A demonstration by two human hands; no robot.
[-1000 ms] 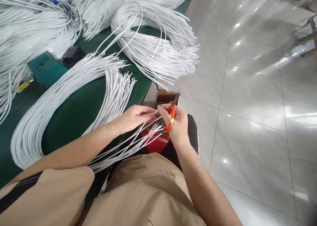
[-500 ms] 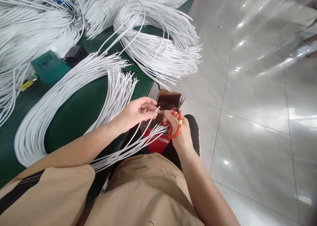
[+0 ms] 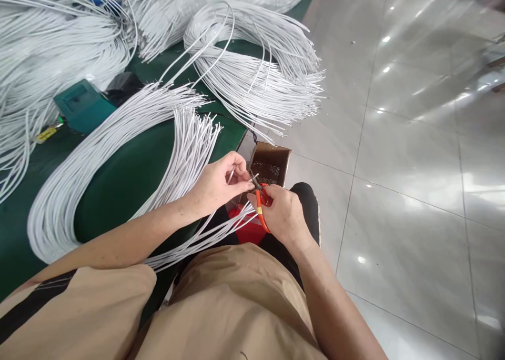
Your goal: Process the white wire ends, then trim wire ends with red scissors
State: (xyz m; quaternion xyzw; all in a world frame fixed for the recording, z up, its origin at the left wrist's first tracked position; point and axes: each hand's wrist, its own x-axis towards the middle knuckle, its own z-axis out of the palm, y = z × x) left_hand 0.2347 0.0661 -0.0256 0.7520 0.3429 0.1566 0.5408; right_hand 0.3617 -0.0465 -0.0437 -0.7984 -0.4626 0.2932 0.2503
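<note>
Our left fingers pinch a wire while our right fingers wrap scissors. With blades this near, a slip could nip us

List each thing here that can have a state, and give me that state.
Left hand: closed, pinching a white wire
Right hand: closed around the scissors
Scissors: blades at the wire's tip; open or shut, too small to tell
Cardboard box: open, small bits inside
Near wire coil: looped on the green table
Far wire coil: looped, ends overhanging the table edge
</note>
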